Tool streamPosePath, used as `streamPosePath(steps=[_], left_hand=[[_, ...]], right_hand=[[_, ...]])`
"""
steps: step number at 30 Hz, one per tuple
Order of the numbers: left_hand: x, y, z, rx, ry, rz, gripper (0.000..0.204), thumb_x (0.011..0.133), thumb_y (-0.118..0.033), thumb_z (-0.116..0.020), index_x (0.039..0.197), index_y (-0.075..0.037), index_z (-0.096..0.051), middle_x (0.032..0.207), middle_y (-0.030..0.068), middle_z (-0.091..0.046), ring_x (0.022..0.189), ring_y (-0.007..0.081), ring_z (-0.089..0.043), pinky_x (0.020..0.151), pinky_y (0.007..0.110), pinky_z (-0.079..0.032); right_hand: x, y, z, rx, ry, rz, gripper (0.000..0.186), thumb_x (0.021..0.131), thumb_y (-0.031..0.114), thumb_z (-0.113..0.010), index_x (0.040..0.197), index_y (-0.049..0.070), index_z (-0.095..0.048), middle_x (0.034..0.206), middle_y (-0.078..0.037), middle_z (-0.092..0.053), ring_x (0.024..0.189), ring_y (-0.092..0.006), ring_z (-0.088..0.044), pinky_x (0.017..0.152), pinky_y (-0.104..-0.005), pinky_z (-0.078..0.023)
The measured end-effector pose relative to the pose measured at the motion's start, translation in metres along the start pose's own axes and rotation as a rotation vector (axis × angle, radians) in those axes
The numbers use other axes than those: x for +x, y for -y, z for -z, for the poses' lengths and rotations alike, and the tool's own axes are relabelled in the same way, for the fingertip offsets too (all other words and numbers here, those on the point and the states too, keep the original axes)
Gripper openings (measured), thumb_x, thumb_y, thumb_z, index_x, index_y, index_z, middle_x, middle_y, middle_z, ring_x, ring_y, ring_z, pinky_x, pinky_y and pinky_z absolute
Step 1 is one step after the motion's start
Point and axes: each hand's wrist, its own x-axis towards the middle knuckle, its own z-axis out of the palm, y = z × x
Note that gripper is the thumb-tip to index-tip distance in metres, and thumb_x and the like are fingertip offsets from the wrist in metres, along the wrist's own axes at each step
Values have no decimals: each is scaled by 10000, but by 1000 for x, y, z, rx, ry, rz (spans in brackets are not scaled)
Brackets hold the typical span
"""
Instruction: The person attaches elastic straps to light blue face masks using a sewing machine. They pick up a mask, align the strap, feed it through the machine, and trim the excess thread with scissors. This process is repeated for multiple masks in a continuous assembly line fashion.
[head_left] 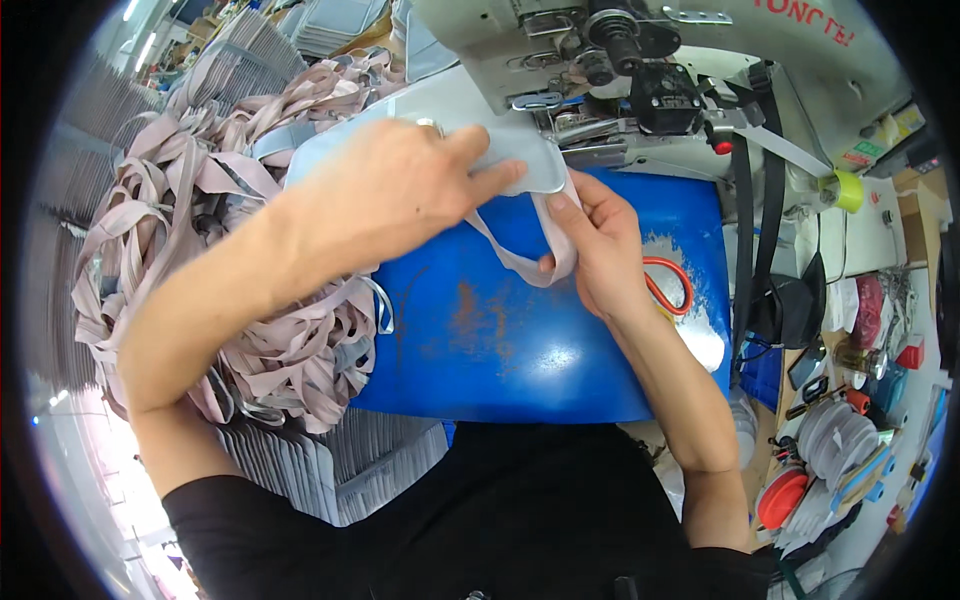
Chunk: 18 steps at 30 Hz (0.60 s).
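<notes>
Pinching a pale pink strap (pixel 557 232) — right hand (pixel 606 240); left hand (pixel 425 175) over grey panel (pixel 541 165), grip unclear.

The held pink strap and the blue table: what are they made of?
The pink strap looks like matte fabric, bending in a soft loop; exact fibre unclear. The blue table seems glossy painted metal, perhaps plastic: it reflects light and has brownish worn patches.

Bright glare spots the blue tabletop (pixel 600 370) under strong fisheye edge distortion.
</notes>
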Motion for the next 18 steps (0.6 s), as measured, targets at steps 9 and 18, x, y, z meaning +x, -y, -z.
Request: streamPosePath(steps=[9, 18], left_hand=[[13, 3, -6, 42, -25, 25, 457, 853, -112, -658, 1307, -99, -711, 954, 108, -613, 703, 249, -715, 624, 352, -585], [34, -58, -12, -174, -140, 263, 251, 817, -109, -680, 1010, 51, -697, 853, 157, -663, 719, 266, -720, 614, 359, -582]], right_hand=[[22, -6, -3, -3, 23, 54, 205, 1050, 146, -617, 1147, -32, -651, 864, -71, -717, 613, -98, -647, 487, -261, -532], [24, -17, -3, -38, 0, 144, 186, 1040, 126, -631, 1153, -16, -673, 903, -48, -719, 700, -71, -643, 580, -235, -522]])
